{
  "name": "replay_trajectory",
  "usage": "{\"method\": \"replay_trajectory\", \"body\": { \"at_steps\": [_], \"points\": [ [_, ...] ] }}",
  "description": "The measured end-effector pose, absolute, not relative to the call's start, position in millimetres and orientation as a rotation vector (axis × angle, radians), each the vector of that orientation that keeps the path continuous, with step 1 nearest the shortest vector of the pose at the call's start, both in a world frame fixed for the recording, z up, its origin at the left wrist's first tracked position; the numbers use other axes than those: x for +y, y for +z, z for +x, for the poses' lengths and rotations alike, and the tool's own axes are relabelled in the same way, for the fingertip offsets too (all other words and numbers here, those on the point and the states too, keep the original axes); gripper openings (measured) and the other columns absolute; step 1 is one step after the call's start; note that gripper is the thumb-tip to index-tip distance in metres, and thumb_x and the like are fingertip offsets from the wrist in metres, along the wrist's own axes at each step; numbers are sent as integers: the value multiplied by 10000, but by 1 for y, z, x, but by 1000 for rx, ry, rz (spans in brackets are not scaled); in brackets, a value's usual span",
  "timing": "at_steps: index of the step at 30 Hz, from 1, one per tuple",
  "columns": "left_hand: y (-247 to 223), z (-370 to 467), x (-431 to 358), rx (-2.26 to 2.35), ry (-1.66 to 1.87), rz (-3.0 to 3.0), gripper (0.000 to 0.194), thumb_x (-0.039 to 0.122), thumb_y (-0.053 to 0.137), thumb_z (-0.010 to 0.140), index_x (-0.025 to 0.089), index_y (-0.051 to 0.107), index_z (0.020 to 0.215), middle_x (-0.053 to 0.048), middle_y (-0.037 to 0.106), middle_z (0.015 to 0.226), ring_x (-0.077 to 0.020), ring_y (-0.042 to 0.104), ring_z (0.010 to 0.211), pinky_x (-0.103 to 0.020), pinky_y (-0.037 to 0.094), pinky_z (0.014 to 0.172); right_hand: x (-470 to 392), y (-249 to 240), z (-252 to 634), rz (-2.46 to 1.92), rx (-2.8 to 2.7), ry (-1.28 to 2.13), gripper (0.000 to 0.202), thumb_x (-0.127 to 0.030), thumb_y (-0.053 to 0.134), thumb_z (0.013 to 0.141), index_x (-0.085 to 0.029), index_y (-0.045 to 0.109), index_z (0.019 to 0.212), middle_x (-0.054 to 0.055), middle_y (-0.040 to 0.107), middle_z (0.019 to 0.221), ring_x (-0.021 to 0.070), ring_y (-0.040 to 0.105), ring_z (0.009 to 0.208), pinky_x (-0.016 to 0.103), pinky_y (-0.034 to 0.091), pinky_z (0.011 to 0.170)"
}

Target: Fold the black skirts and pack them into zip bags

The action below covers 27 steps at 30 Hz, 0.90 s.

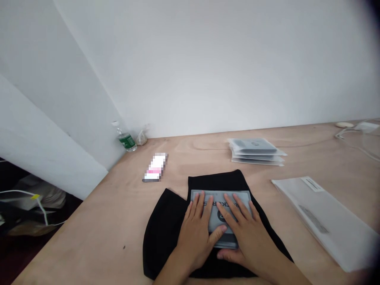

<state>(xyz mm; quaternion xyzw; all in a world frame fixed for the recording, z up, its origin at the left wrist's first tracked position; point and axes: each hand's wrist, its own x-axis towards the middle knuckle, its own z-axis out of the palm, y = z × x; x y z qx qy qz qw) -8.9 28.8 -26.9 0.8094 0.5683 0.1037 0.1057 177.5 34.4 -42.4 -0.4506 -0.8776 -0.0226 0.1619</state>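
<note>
Both palms press down on a flat grey packet with dark printed lettering (215,225), its print upside down to me. My left hand (197,231) lies on the packet's left half, fingers stretched out and slightly spread. Over the right half, my right hand (243,229) rests with its fingers apart and its thumb near the packet's lower edge. Beneath the packet a black cloth piece (163,233) is spread on the table, one curved part reaching out to the left. The hands hide parts of the packet and its lettering.
Behind on the wooden table (97,229) stands a stack of frosted packets (253,152). A large frosted bag (329,221) lies at right. A phone (156,167), a water bottle (126,138) and a small plastic bag (141,136) are at back left. White cables (353,136) lie far right.
</note>
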Motion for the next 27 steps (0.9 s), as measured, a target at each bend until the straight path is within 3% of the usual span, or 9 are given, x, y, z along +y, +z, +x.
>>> {"method": "replay_trajectory", "body": {
  "at_steps": [2,5,8,11,18,23,27],
  "points": [
    [-26,-12,29,1655,312,2374,705,599,325,839,239,148,1418,-78,119,1497,-282,111,1359,-490,232,1071,33,-41,178,-1235,-2510,-74,882,-687,530,645,-265,292,1383,92,318,1433,406,286,1269,649,272,933],
    [-26,-14,28,1648,321,2363,691,590,318,846,243,146,1418,-70,124,1497,-268,115,1361,-480,210,1082,27,-39,178,-1050,-2497,-85,625,-412,569,749,-237,388,1321,54,437,1365,328,365,1243,570,301,975],
    [-24,-14,28,1658,322,2331,724,624,321,824,235,165,1415,-72,136,1493,-259,121,1361,-476,188,1091,20,-38,177,-885,-2373,-99,400,-176,516,771,-192,512,1171,42,576,1224,242,463,1173,483,329,996],
    [-21,-14,28,1676,351,2274,692,623,294,833,250,194,1408,-53,155,1489,-237,128,1363,-479,164,1096,16,-37,177,-865,-2281,-140,363,-75,493,764,-159,531,1116,57,630,1128,200,525,1101,422,378,967],
    [-20,-21,23,1619,564,2129,526,508,258,900,289,273,1378,-9,259,1464,-189,193,1353,-473,126,1106,16,-30,183,-905,-2181,-259,177,-48,532,784,-184,602,873,41,674,1003,187,584,984,370,436,881],
    [-26,-24,22,1613,890,1942,445,427,223,930,311,326,1346,-1,288,1456,-177,233,1339,-460,181,1095,28,0,205,-1105,-1914,-438,121,-126,564,799,-222,611,855,27,684,967,166,618,820,316,463,760],
    [-27,-23,23,1650,873,1939,439,436,291,913,299,363,1324,-12,316,1442,-200,228,1341,-477,186,1091,45,37,228,-1376,-1674,-320,119,-285,497,856,-237,587,917,15,685,978,142,649,727,248,488,628]
  ]
}}
